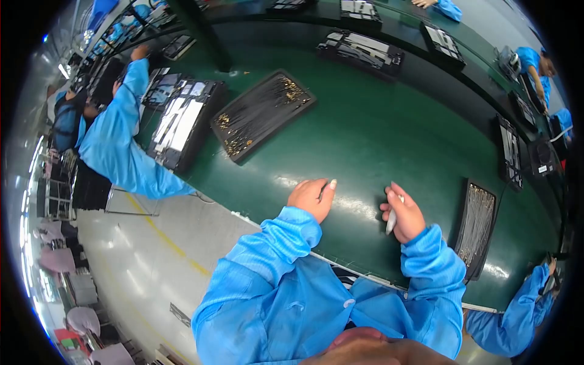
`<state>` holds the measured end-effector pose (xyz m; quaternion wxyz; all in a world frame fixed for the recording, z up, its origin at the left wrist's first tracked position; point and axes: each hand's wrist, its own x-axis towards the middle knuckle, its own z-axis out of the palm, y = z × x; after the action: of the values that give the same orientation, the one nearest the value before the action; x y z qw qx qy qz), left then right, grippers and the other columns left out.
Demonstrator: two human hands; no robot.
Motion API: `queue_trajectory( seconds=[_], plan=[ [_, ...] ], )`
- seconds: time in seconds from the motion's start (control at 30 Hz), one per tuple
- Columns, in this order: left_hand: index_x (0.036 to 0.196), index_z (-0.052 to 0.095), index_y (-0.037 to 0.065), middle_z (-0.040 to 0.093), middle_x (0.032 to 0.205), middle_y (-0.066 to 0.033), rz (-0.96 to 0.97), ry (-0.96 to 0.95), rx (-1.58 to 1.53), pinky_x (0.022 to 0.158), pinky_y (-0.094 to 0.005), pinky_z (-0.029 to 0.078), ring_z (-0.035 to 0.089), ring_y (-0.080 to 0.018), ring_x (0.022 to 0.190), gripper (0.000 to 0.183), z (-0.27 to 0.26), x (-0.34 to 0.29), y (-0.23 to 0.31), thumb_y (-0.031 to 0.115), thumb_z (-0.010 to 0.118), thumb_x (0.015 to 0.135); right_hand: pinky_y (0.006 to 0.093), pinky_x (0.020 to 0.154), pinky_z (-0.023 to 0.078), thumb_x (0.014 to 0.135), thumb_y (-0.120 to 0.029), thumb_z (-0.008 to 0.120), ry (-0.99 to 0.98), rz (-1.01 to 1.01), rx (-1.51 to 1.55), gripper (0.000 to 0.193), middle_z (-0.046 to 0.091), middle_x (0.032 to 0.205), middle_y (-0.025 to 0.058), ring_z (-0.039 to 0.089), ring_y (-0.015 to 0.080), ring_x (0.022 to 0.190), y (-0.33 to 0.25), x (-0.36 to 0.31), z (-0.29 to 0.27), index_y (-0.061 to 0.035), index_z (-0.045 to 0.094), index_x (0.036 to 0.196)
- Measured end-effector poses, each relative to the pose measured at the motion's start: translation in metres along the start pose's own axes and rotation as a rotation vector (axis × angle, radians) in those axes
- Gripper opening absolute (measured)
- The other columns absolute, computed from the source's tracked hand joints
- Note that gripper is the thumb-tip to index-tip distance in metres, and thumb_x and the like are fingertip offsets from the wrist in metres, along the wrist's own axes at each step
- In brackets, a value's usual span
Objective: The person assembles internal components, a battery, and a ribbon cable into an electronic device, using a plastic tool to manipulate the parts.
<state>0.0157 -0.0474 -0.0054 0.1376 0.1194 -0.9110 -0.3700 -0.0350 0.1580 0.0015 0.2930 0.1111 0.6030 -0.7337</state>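
In the head view, both forearms reach over the near edge of a green table (pixel 359 134). The left hand (pixel 311 199) is loosely curled, thumb out; I cannot tell whether it grips anything. The right hand (pixel 406 216), fingers bent, holds a white pen-like tool (pixel 391 221) over the tabletop. Cable-filled trays flank them; a yellow line (pixel 173 241) crosses the grey floor (pixel 140 267).

The right hand (pixel 407 219) hides part of a white stick (pixel 390 222). The top edge cuts off a blue sleeve (pixel 449 9).
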Motion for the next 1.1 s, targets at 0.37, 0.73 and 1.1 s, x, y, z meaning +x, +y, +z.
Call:
queue_trajectory(
  seconds=[0.37, 0.73, 1.1],
  plan=[
    [0.082, 0.057, 0.002, 0.056, 0.083, -0.0163, 0.239, 0.003, 0.006, 0.077, -0.0394, 0.039, 0.051, -0.0319, 0.079, 0.019, 0.001, -0.025, -0.007, 0.019, 0.051, 0.075, 0.0277, 0.055, 0.047, 0.082, -0.024, 0.047, -0.159, 0.216, 0.095, 0.045, 0.045, 0.106, 0.0136, 0.052, 0.0170, 0.068, 0.051, -0.061, 0.031, -0.0004, 0.031, 0.116],
    [0.094, 0.054, 0.000, 0.051, 0.093, -0.0210, -0.214, 0.408, 0.619, 0.081, -0.0407, 0.036, 0.046, -0.0361, 0.088, 0.033, -0.036, -0.090, -0.059, 0.026, 0.054, 0.073, 0.0293, 0.058, 0.047, 0.082, -0.023, 0.047, -0.283, 0.275, 0.134, 0.044, 0.045, 0.107, 0.0131, 0.052, 0.0186, 0.071, 0.051, -0.055, 0.024, -0.0023, 0.031, 0.117],
    [0.121, 0.023, -0.005, 0.029, 0.123, -0.0230, -0.809, 0.855, -0.121, 0.094, -0.0342, 0.023, 0.029, -0.0323, 0.114, 0.058, 0.000, -0.061, -0.059, 0.026, 0.047, 0.078, 0.0320, 0.053, 0.048, 0.081, -0.022, 0.047, -0.331, 0.487, 0.283, 0.046, 0.045, 0.106, 0.0125, 0.055, 0.0232, 0.067, 0.038, -0.049, 0.013, -0.0057, 0.028, 0.119]
  ],
)
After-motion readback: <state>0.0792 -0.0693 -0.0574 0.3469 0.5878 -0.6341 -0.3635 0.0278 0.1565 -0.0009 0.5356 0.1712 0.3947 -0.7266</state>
